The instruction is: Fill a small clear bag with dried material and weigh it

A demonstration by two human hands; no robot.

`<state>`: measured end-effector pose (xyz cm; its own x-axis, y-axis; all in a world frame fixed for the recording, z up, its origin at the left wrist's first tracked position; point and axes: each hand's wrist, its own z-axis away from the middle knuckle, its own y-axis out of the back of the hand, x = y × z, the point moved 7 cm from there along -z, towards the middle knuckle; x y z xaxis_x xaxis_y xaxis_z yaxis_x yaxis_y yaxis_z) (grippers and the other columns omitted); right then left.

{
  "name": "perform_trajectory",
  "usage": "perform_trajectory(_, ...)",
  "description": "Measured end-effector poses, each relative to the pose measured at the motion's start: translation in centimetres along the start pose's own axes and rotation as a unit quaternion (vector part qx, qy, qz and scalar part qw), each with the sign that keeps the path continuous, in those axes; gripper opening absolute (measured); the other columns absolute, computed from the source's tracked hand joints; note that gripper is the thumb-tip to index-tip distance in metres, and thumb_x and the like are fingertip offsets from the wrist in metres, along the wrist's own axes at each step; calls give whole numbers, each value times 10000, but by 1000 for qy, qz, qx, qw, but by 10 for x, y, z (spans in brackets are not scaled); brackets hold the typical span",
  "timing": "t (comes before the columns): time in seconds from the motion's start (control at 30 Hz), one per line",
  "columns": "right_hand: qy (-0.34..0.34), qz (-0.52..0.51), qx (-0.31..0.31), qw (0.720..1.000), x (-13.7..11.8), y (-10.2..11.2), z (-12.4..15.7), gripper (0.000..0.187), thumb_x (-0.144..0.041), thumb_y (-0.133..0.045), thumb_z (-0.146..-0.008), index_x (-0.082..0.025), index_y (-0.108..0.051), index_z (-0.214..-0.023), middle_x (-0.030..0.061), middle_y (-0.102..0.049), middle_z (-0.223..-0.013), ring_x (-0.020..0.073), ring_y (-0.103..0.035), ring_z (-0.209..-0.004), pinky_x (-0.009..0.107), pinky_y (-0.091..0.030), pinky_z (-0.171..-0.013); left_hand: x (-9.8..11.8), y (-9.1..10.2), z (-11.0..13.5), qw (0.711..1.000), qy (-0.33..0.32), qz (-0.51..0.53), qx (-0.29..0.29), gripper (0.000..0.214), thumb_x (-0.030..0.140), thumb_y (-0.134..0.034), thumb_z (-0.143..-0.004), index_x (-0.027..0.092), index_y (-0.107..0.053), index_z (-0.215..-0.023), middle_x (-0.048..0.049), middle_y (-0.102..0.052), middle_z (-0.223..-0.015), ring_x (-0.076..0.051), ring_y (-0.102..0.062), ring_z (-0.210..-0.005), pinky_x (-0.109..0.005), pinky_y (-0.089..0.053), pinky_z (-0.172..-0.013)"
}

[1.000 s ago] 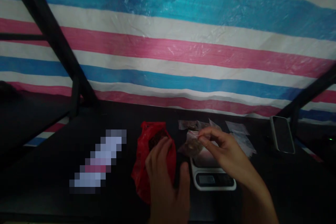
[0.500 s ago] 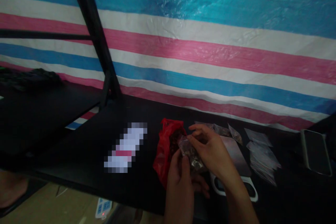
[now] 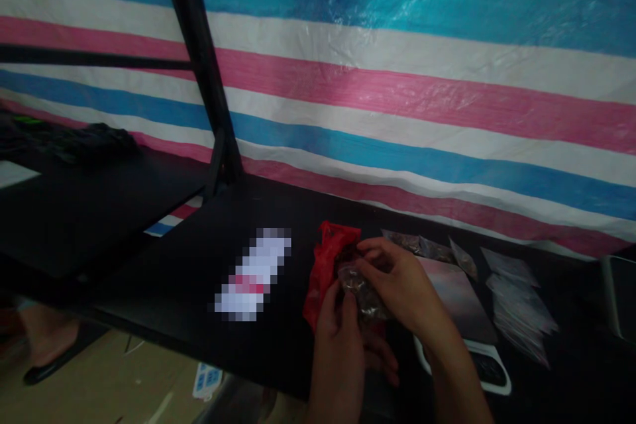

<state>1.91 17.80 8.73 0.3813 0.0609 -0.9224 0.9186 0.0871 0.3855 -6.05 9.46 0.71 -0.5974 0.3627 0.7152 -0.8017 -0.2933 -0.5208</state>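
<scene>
Fingers of both my hands closed on a small clear pouch point(image 3: 362, 288) of dark bits, held above the table point(image 3: 163, 278) near its front edge. My left hand point(image 3: 342, 351) pinched it from below, thumb up against the plastic, while my right hand point(image 3: 402, 288) gripped its top from the far side; holding it at both ends probably kept the mouth steady. A red bag point(image 3: 328, 262) sat just behind, touching the pouch. A scale point(image 3: 462, 305) lay to the right, its display half hidden by my right forearm. Empty pouches point(image 3: 517, 305) lay beyond it, toward the right edge. What the dark bits were I could not tell in the dim light.
</scene>
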Motion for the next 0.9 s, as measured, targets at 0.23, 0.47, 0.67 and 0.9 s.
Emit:
perform_trajectory(0.23,33,-58,-7,998,-10,18,9,278,-320,-722,-800,-220,-733,-1059,8,-741,-824,194,-689,-774,314,-528,-726,22,12,4,981,-154,-116,31,689,583,-638,-966,248,-503,-1553,-120,-812,-1065,-267,-822,-860,-335,-660,-654)
perform_trajectory(0.47,86,-107,49,989,-22,73,31,316,-369,-841,-752,-244,-755,-1029,10,-778,-848,182,-699,-807,294,-536,-778,49,-1,16,889,-363,-277,39,459,431,-548,-1049,325,-562,-1495,-101,-638,-1523,-297,-642,-1372,-541,-505,-1177)
perform_trajectory(0.67,-33,-51,185,981,19,140,50,403,-436,-835,-687,-231,-751,-1024,38,-791,-820,241,-733,-827,321,-525,-728,53,-26,44,769,-508,-378,92,367,295,-498,-1066,279,-539,-1431,-109,-649,-1322,-239,-687,-1148,-422,-591,-957)
perform_trajectory(0.9,-149,70,240,957,70,176,54,362,-384,-683,-643,-204,-740,-952,57,-780,-764,242,-693,-634,333,-474,-579,24,-59,78,673,-637,-363,99,372,45,-500,-965,234,-590,-1273,-76,-594,-1203,-174,-640,-1089,-297,-556,-866)
